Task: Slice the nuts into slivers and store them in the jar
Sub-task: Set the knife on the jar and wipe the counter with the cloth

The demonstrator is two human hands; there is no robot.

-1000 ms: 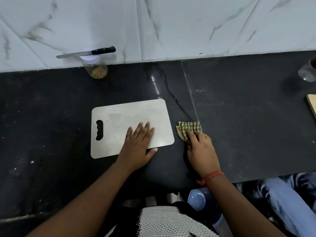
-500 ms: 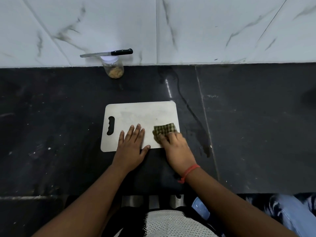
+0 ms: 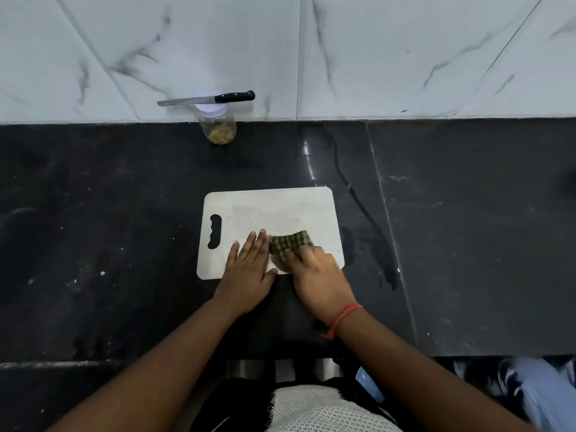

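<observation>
Slivers sit in the jar (image 3: 218, 130) by the wall, so the flat left hand (image 3: 247, 269) should pin the board (image 3: 274, 213) while the right hand's (image 3: 318, 275) grip drags the cloth (image 3: 288, 244) evenly.

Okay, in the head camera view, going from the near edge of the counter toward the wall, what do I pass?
Left hand pressing flat on the board → checked cloth under the right hand → bare far part of the white cutting board → jar of nut slivers → knife lying across its lid.
</observation>
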